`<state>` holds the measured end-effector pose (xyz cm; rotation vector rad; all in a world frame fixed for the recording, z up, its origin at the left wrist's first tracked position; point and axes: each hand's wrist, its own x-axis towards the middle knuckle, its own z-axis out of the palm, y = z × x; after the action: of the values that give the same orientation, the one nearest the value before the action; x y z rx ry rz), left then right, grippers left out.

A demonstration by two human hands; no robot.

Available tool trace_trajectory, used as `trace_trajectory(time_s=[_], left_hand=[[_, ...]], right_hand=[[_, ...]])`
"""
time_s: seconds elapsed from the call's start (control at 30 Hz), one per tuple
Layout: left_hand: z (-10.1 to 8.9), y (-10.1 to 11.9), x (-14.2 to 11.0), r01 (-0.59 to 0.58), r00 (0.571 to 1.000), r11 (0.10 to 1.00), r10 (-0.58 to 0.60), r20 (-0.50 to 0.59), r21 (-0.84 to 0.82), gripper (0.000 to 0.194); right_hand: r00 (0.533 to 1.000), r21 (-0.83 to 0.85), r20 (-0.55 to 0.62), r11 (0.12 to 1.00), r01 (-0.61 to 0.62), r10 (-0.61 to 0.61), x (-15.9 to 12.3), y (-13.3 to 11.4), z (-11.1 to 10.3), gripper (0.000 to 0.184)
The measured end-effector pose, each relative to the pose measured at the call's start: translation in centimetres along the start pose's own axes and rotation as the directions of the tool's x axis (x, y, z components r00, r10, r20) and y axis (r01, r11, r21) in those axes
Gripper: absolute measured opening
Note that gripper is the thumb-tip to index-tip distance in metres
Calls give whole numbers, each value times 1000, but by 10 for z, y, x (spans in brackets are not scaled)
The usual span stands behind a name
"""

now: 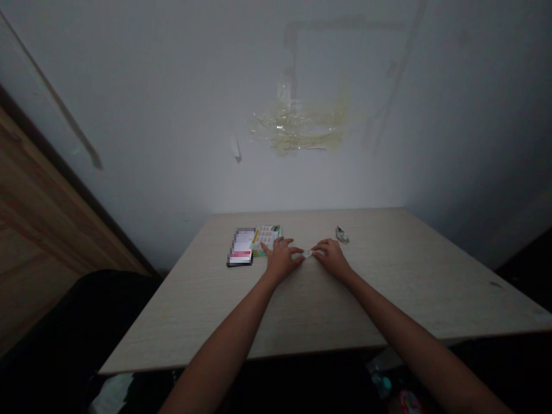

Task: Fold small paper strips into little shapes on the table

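Note:
Between my two hands, just above or on the table, is a small pale piece [307, 253], perhaps of paper; its kind is too small to make out. My left hand [282, 259] pinches its left side with thumb and index finger, the other fingers stretched toward a printed card. My right hand [332, 256] has its fingertips closed on the right side. The colourful printed card [265, 237] lies left of my left hand, beside a dark-edged phone [241, 246] with a partly blurred lit screen. A small crumpled silvery wrapper [342, 234] rests beyond my right hand.
The pale wooden table [207, 305] meets a wall [172, 115] with peeling clear tape [302, 129] on it. A dark rounded shape, maybe a chair [86, 322], stands at the left. Below the front edge, on the right, colourful objects [386, 382] show dimly.

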<state>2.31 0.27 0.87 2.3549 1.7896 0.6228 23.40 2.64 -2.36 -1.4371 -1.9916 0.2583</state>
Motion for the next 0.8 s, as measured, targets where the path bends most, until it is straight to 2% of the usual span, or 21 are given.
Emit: trace_trajectory(time_s=[0.57,0.8], left_hand=[[5,4,4,-8,1000,999,7,-30,-43,24],[5,10,4,4,999,996,-8,-45,-85,24]], right_hand=[[1000,52,-27,999,1,0,0,-2,-2,27],[1000,105,-27,994,-13,16,-1,-4,-4,22]])
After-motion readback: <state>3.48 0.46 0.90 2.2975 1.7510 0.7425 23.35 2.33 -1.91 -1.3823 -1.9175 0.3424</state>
